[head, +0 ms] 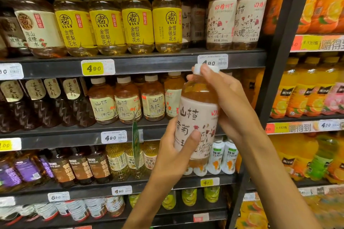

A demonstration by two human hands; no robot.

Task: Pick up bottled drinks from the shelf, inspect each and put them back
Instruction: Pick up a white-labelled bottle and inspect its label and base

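- Head view: we hold one bottle [197, 117] off the shelf and in front of it, upright, label turned toward us, which suits reading it.
- Our left hand [173, 156] wraps the lower body, thumb laid across the label and fingers curled behind, taking the weight from below.
- Our right hand [225, 102] closes round the shoulder and neck, fingertips on the white cap [197, 68], steadying the top or ready to turn the bottle.
- The pinkish label reads 山楂 in large brush characters with a red flower sketch; the lower characters are partly hidden by the thumb.
- Matching bottles [236, 11] stand on the top shelf [149, 63] to the right, likely its home; one reads 500mL.
- Yellow-labelled bottles [137, 18] read 金银花雪梨水 and 好自在.
- Price tags [97, 68] show 4.90.
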